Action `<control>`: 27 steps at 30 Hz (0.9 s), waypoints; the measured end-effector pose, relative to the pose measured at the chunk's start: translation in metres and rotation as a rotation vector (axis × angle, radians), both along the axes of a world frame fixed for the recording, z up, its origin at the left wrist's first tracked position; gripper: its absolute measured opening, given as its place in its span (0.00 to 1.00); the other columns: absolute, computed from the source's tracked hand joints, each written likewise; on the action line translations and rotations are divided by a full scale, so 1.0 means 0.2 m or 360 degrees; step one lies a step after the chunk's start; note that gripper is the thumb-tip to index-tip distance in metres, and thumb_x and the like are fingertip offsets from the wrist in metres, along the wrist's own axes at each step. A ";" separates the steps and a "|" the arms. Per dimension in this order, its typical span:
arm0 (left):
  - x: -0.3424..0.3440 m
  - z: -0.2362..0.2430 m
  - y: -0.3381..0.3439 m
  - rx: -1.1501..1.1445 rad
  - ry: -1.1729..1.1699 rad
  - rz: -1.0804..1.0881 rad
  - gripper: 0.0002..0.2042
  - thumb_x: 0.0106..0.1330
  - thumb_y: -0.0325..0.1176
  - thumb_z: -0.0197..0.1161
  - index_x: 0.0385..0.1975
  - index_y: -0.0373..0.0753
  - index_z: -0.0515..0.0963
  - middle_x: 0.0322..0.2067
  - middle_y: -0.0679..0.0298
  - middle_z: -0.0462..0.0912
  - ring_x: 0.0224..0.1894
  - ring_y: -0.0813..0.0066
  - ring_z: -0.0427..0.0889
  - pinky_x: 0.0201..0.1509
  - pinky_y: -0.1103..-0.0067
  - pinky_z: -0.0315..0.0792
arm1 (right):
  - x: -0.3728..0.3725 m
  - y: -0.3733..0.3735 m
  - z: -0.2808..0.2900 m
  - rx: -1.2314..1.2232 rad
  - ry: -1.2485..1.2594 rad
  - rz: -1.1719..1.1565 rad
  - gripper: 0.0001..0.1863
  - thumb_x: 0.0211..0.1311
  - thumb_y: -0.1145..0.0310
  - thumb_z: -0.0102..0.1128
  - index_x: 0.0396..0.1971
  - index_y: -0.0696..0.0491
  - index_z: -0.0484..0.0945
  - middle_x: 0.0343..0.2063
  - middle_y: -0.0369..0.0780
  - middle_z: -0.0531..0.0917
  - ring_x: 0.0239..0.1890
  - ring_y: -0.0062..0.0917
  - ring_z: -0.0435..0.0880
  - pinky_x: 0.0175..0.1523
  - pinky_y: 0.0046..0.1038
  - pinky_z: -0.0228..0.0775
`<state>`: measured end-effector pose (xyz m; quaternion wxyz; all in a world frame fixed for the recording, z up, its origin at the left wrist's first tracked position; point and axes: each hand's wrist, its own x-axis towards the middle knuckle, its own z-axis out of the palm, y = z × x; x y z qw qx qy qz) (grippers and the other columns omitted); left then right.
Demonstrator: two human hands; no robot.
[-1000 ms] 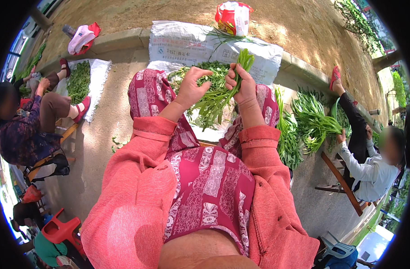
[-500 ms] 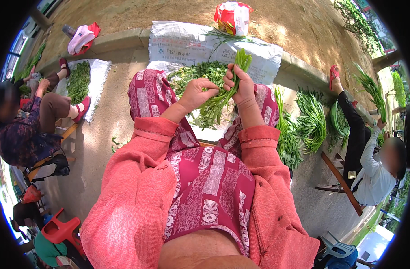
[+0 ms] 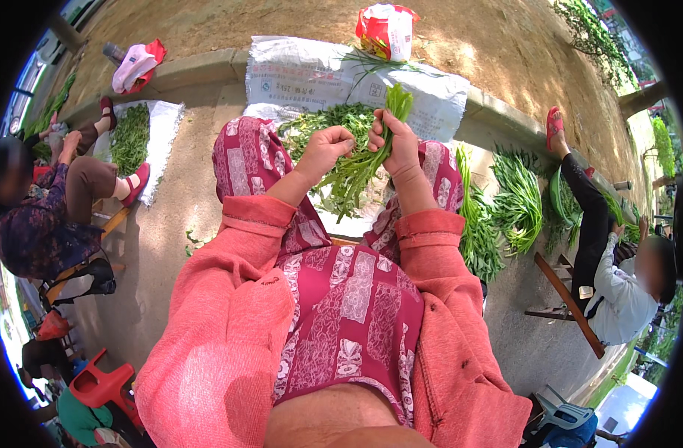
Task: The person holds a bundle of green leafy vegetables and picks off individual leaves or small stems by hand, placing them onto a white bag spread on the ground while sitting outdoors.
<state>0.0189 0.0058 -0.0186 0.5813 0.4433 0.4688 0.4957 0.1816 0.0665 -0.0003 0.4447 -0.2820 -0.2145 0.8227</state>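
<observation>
At one o'clock, your right hand (image 3: 395,143) is gripping the bunch of greens (image 3: 363,170); near twelve, your left hand (image 3: 326,154) is curling beside it, and I cannot tell whether its fingers are pinching anything.

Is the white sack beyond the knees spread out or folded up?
Spread out: the white sack shows its broad printed face and far corners, with green strands lying across it.

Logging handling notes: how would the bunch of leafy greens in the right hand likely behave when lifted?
The leafy greens would probably flop at the leaf end, which trails from the right hand. The stems seem stiffer, poking fairly straight beyond the fingers. No tie shows, so strands may slip.
</observation>
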 end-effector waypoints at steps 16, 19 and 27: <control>-0.04 0.02 0.00 0.0169 0.0510 0.0562 0.04 0.53 0.28 0.67 0.24 0.36 0.78 0.18 0.71 0.76 0.24 0.86 0.72 0.30 0.86 0.68 | 0.00 0.00 -0.01 0.0026 0.0085 -0.0083 0.11 0.65 0.63 0.49 0.37 0.55 0.69 0.19 0.35 0.69 0.18 0.22 0.67 0.22 0.26 0.64; -0.06 0.03 0.00 0.0404 0.0867 0.0445 0.04 0.55 0.28 0.64 0.24 0.35 0.78 0.19 0.70 0.75 0.25 0.86 0.73 0.31 0.86 0.68 | 0.00 0.00 0.00 0.0062 0.0107 -0.0057 0.11 0.65 0.63 0.48 0.37 0.56 0.69 0.19 0.35 0.69 0.19 0.22 0.68 0.24 0.26 0.67; 0.02 0.11 -0.04 0.0606 0.0624 0.0090 0.06 0.51 0.23 0.63 0.29 0.36 0.80 0.25 0.66 0.74 0.27 0.81 0.74 0.32 0.84 0.70 | -0.02 -0.01 0.01 0.0081 0.0054 -0.0082 0.11 0.65 0.63 0.48 0.37 0.57 0.69 0.20 0.36 0.71 0.23 0.25 0.73 0.28 0.29 0.71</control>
